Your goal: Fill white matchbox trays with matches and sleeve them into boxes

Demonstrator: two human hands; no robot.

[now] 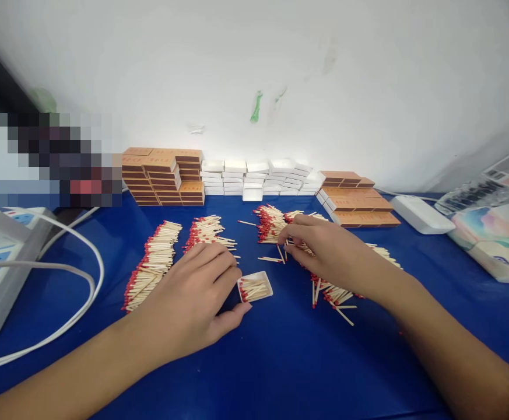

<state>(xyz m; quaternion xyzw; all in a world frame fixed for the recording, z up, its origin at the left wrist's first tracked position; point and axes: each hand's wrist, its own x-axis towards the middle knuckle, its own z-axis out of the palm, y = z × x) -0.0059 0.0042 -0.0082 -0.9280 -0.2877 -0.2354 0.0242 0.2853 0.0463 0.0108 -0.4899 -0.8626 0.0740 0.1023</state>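
A: Lower centre, bare blue tabletop [280, 367]; then the left hand [204, 286]. What's its state?
B: Thumb and forefinger parted about the left end of a white tray [270, 287], mid-frame, matches [255, 289] inside! Whether they grip, I can't tell.
A: And the right hand [328, 248]?
B: Right of centre, fingers curled, thumb and forefinger slightly apart, a match showing by the tips; hold unclear.
A: Tray from there?
B: Below and left, long axis roughly left to right; the left hand's nearer. Just above-left of the right fingers, a match heap [270, 226], red heads leftward!
A: Farther up?
B: Stacked white trays [234, 168], brown matchboxes [162, 160] upper left, pale wall [158, 64].
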